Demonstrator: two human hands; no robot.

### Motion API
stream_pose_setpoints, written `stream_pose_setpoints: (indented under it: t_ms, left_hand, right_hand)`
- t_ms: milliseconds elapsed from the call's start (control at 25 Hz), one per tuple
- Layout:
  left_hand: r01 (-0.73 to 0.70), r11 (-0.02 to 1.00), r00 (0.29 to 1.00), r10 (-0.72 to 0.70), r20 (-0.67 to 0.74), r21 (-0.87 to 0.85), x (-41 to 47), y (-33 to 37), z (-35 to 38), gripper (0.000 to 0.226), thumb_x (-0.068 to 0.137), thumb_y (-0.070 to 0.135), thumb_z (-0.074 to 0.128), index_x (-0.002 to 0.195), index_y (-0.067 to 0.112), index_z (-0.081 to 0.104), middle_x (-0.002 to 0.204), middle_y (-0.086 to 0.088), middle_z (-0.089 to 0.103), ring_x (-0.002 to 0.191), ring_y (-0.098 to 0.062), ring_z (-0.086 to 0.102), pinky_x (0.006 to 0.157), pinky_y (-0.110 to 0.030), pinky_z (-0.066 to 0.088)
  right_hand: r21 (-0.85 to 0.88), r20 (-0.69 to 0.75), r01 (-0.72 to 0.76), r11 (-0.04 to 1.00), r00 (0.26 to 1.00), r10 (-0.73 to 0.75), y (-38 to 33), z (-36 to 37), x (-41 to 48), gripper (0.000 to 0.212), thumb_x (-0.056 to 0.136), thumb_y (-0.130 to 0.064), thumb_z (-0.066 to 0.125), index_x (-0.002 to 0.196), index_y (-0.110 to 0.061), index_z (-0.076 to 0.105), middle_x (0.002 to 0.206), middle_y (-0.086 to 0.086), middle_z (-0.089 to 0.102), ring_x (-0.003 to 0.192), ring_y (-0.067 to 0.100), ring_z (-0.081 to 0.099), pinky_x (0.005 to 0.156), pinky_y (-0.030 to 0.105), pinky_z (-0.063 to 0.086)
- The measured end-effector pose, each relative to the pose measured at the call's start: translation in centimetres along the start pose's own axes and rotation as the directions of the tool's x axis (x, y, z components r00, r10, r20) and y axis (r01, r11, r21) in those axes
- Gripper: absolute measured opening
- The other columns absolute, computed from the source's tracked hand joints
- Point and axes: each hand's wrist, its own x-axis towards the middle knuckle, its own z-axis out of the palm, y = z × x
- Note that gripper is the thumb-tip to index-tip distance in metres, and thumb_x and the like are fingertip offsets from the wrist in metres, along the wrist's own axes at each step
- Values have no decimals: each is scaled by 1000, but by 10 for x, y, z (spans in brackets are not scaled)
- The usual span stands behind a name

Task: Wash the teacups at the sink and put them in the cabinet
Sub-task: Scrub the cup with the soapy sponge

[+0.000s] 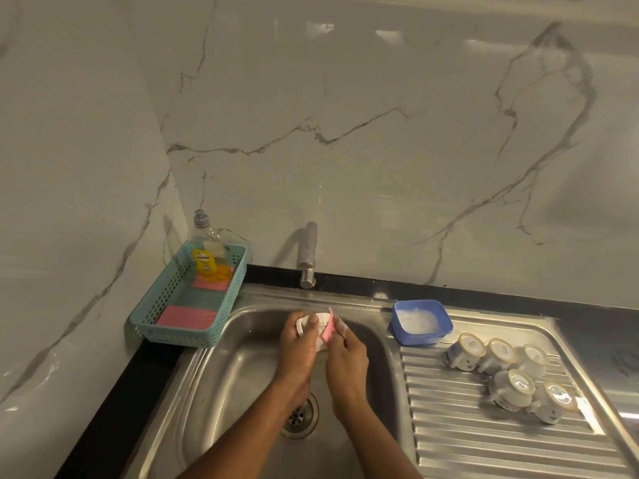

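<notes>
Over the steel sink point(214, 385), my left hand point(300, 344) grips a white teacup point(320, 326), thumb across its side. My right hand point(345, 357) pinches a pink sponge point(328, 331) against the cup's rim. Several white teacups point(506, 373) with gold-edged bases lie upside down on the ribbed drainboard point(484, 440) to the right. The cabinet is out of view.
A blue tub of soapy water point(420, 321) stands at the drainboard's back edge. A teal basket point(188, 299) on the left counter holds pink sponges and a dish-soap bottle point(207, 250). The tap point(308, 254) rises behind the sink. The drain point(299, 414) lies below my wrists.
</notes>
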Motion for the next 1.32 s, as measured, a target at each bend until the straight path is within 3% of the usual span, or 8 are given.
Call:
stream_pose_setpoints:
  t_ms: [200,360,560,680,880,1080,1200,1320]
  left_hand:
    - [-56,998,998,57,-7,26,2,-5,-4,16,103,20,56,116,27,62,112,-10,71,102,-23,73,85,-37,60]
    - [-72,996,996,69,52,61,-8,-9,-3,28,104,18,55,131,25,59,126,7,64,114,-17,67,89,-29,58]
    - [-61,998,998,61,12,-17,6,-5,-7,29,102,16,57,130,26,60,128,-9,64,114,-26,68,97,-45,57]
    - [50,993,993,-39,108,-106,-2,0,-6,27,100,15,57,126,21,65,125,-9,67,108,-25,69,85,-38,59]
    - [173,936,969,-107,223,-306,0,14,-16,44,90,22,58,134,19,62,130,-5,68,111,-23,69,80,-34,60]
    - [255,905,958,-283,-35,-340,6,6,-3,43,98,43,57,122,8,64,109,-21,74,97,-32,74,86,-47,59]
    - [294,895,893,-382,-236,-336,17,9,1,37,95,35,62,100,-1,66,84,-16,72,73,-30,72,69,-39,58]
    - [320,878,895,-403,-190,-356,11,8,0,30,87,31,59,93,3,68,74,-13,68,64,-26,68,61,-33,54]
  right_hand:
    - [-219,15,203,955,979,-205,13,9,-30,28,105,-25,44,123,-25,66,118,-10,71,111,5,66,94,29,56]
    - [-79,-48,15,997,999,-19,11,-7,-5,28,106,-18,45,102,-18,73,84,0,75,79,13,71,64,20,55]
    - [-186,-39,171,968,983,-181,14,2,-31,32,102,-14,55,129,-22,69,121,-13,71,113,-3,64,99,24,53]
    - [122,-75,-34,992,996,43,-1,-11,-12,22,102,-15,55,99,-15,78,87,3,77,78,6,70,70,23,55]
    - [385,220,-283,878,953,210,-14,-19,-6,33,108,-24,37,117,-14,68,106,11,75,107,24,68,97,37,53]
    - [30,200,22,999,979,-27,-5,-10,-8,41,104,-22,36,139,-28,54,122,0,70,115,14,66,99,36,55]
    - [-94,210,135,986,971,-113,7,3,-42,65,91,-37,37,155,-40,29,147,-7,53,134,7,52,114,41,42]
    - [66,220,48,997,974,-61,-11,-1,-40,44,96,-51,43,139,-44,43,119,-9,68,107,6,68,95,34,56]
